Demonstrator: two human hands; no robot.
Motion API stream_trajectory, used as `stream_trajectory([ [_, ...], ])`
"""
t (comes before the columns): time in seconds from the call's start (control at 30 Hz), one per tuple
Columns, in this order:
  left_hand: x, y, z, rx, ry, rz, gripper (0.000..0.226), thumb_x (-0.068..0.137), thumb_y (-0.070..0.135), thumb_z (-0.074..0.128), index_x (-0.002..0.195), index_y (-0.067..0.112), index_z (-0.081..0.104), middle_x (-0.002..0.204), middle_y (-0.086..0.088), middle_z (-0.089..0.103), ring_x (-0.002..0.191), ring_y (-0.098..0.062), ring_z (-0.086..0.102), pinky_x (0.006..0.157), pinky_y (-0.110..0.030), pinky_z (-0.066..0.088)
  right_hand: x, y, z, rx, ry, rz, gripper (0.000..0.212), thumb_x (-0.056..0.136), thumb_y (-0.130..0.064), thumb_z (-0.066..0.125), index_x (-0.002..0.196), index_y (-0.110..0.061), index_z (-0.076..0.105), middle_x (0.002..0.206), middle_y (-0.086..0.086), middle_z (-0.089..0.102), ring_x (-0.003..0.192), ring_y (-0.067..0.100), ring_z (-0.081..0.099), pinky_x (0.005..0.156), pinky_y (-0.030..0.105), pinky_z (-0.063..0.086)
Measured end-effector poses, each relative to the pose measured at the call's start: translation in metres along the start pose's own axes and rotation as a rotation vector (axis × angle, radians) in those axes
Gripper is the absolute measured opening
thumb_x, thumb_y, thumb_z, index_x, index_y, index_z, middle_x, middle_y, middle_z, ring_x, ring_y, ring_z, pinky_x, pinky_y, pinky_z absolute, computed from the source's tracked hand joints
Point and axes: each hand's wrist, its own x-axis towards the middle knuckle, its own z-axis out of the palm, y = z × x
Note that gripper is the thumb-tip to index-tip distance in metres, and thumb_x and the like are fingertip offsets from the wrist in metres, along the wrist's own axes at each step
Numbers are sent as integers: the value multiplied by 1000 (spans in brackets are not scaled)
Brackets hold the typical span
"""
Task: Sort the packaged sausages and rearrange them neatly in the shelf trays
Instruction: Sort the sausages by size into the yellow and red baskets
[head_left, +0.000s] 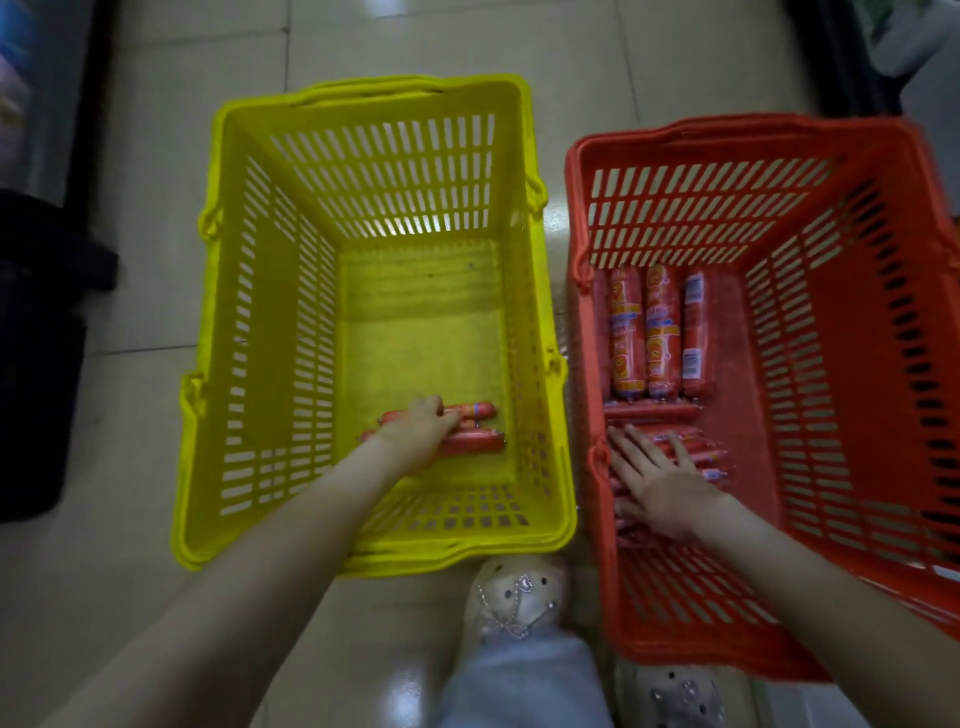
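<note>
Two baskets stand side by side on the floor (156, 156), and by my reading you are mid-sort: thin ones go to the yellow basket (260, 364) and thick ones belong in the red basket (831, 415). Your left hand (415, 431) reaches into the near end of the yellow basket, fingers curled round a few thin sausages (475, 441) that lie crosswise on its bottom. The rest of that basket holds nothing. Your right hand (660, 483) lies flat, fingers spread, on the thin pile (696, 452) at the near left of the red basket. Farther in, thick sausages (644, 332) lie lengthwise in a touching row, with one thin one crosswise between them and the pile. Next, I judge, your right hand must close on a few from the pile and lift them over both rims. Lay them parallel to those in the yellow basket. No shelf trays show yet.
</note>
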Motion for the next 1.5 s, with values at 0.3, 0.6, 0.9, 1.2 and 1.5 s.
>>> stream_trajectory([
  [0.3,-6,11,-2,229,-57,-1,75,96,49,43,153,25,1,159,-14,5,144,-31,17,115,-52,20,-13,-4,-13,44,11,46,78,99,-50,32,145,-24,-27,157,-1,-25,145,19,-20,116,54,-3],
  [0.6,-125,125,-98,-122,696,133,61,86,18,60,141,-1,40,140,-28,42,123,-42,47,101,-45,40,-206,-6,-60,261,528,222,74,93,-27,51,153,-21,8,158,4,18,145,22,18,116,33,16],
  [0.9,-258,303,-110,-53,759,699,55,90,20,58,139,1,42,142,-22,40,128,-39,41,104,-45,36,-473,-6,33,514,779,632,73,91,-19,59,151,-19,17,154,4,23,138,26,24,110,45,32],
  [1.2,-247,459,-18,277,430,1007,49,87,14,60,132,0,49,136,-23,45,117,-44,49,94,-49,45,-531,-20,216,814,766,871,74,94,-18,55,153,-23,10,154,5,23,138,24,25,109,40,34],
  [1.5,-188,551,169,681,43,1257,51,88,26,45,136,7,50,144,-20,43,128,-36,48,105,-43,39,-475,-55,423,994,472,1027,74,97,-23,45,151,-26,-5,158,4,15,141,25,22,114,36,24],
])
